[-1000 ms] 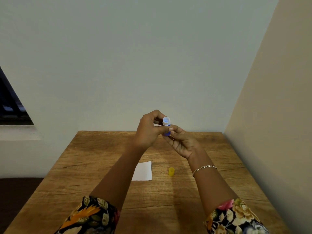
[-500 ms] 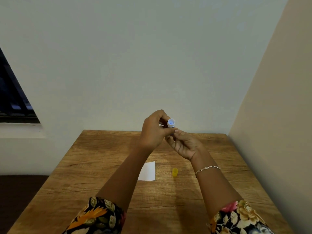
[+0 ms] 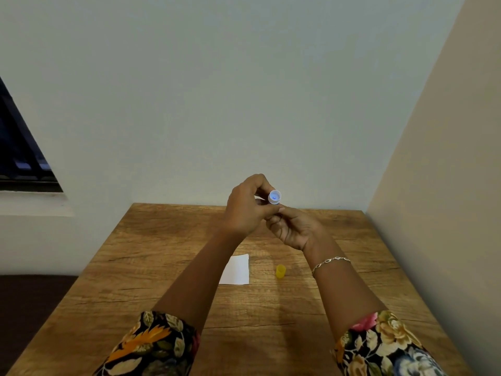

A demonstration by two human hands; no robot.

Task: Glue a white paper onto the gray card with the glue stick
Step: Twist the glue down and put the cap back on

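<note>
Hardly shifted since a second ago; only tipped stick (image 3: 274, 197) a little more toward camera, hiding blue barrel. Gripping it in left hand (image 3: 248, 206), pinching base with right hand (image 3: 294, 227), up beyond paper (image 3: 235, 270). Cap (image 3: 280, 271) just right of paper. Risk: over-winding, snapping glue, smearing paper.

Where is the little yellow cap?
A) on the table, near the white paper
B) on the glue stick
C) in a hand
A: the yellow cap stands on the table beside the white paper, while the left hand and right hand hold the glue stick.
</note>
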